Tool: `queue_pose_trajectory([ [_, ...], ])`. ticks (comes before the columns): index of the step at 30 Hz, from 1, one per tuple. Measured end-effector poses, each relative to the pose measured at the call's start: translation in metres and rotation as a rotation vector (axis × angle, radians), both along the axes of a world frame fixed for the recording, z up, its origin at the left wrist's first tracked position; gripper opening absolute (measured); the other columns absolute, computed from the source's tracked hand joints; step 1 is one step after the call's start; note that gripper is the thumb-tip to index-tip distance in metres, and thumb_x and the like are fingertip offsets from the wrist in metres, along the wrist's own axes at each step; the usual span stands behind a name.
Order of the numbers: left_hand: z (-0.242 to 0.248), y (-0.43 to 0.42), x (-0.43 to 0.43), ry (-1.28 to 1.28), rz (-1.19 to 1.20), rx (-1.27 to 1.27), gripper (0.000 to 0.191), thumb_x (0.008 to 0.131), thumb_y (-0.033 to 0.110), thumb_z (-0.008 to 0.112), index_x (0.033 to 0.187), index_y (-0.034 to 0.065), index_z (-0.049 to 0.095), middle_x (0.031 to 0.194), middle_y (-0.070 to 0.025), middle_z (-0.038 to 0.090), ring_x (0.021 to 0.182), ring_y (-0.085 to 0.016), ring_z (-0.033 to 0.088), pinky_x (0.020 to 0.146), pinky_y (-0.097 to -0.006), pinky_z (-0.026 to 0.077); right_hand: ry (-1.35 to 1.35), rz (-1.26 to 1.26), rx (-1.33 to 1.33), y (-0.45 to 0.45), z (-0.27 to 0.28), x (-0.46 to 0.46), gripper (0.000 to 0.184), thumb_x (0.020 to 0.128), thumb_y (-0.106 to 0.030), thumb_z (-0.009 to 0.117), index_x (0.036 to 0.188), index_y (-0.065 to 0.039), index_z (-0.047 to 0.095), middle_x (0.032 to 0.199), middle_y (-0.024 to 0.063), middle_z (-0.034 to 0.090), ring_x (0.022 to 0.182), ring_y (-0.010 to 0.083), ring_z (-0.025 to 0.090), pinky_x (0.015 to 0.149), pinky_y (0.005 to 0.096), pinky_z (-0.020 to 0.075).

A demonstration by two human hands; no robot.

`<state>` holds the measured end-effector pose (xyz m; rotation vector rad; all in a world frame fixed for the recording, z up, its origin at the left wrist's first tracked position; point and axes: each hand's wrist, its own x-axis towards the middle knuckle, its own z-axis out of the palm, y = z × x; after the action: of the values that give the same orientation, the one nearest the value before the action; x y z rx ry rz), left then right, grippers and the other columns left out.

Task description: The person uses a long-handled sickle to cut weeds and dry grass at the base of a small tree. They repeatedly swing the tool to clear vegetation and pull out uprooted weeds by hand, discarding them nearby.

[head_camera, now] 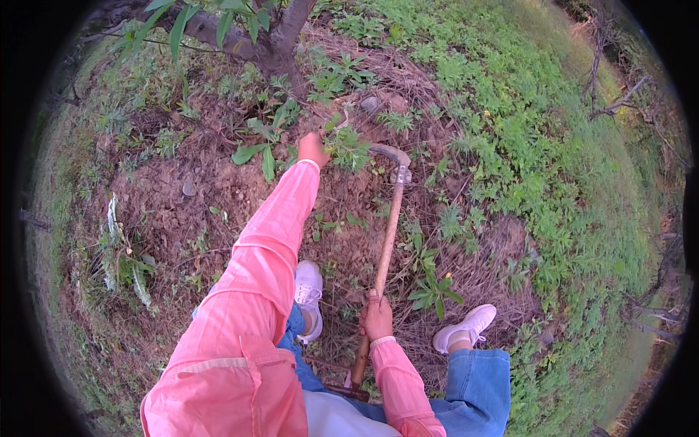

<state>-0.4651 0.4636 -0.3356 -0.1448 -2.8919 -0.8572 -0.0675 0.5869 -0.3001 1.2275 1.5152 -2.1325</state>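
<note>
My right hand (377,317) is closed around the wooden handle of a hoe (390,232), low on the shaft. The handle runs up from between my feet to a metal collar and a curved neck; its blade end is hidden behind a leafy green weed (347,148). My left hand (313,148) reaches out to the ground just left of that weed, its fingers bent and partly blurred. Whether it grips a stem cannot be told. Broad-leaved weeds (262,153) grow left of this hand.
A tree trunk (284,65) with low branches stands ahead. Stones (369,105) lie in the bare soil (218,180). Dense green weeds (508,147) cover the right side, and uprooted weeds (128,262) lie at left. My shoes (467,328) are on either side of the hoe handle.
</note>
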Motion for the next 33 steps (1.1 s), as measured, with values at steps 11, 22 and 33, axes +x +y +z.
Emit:
queue_pose_trajectory([
  [11, -0.096, -0.052, -0.04, -0.246, -0.065, 0.587, 0.031, 0.069, 0.014, 0.074, 0.09, -0.0033, 0.059, 0.082, -0.0165, 0.063, 0.067, -0.026, 0.067, 0.059, -0.0383, 0.054, -0.09, 0.095, -0.143, 0.005, 0.098, 0.048, 0.036, 0.097, -0.045, 0.044, 0.087, -0.01, 0.039, 0.058, 0.0007, 0.037, 0.038, 0.0096, 0.033, 0.032, 0.0262, 0.0284],
  [22, 0.001, -0.002, -0.036, -0.458, -0.365, 0.242, 0.05, 0.085, 0.018, 0.064, 0.129, 0.0039, 0.046, 0.089, -0.0128, 0.065, 0.075, -0.02, 0.061, 0.075, -0.0387, 0.048, -0.098, -0.062, -0.092, 0.024, 0.137, 0.076, 0.034, 0.098, -0.041, 0.045, 0.087, -0.009, 0.038, 0.058, 0.0021, 0.038, 0.037, 0.0094, 0.034, 0.031, 0.0254, 0.0292],
  [33, 0.003, 0.099, -0.001, -0.808, 0.183, 1.057, 0.029, 0.08, 0.024, 0.068, 0.103, 0.009, 0.06, 0.101, -0.0055, 0.055, 0.083, -0.017, 0.047, 0.063, -0.0362, 0.038, -0.119, -0.275, -0.01, 0.036, 0.108, 0.077, 0.036, 0.098, -0.043, 0.043, 0.086, -0.011, 0.038, 0.057, 0.0015, 0.036, 0.037, 0.0105, 0.032, 0.03, 0.0271, 0.0281],
])
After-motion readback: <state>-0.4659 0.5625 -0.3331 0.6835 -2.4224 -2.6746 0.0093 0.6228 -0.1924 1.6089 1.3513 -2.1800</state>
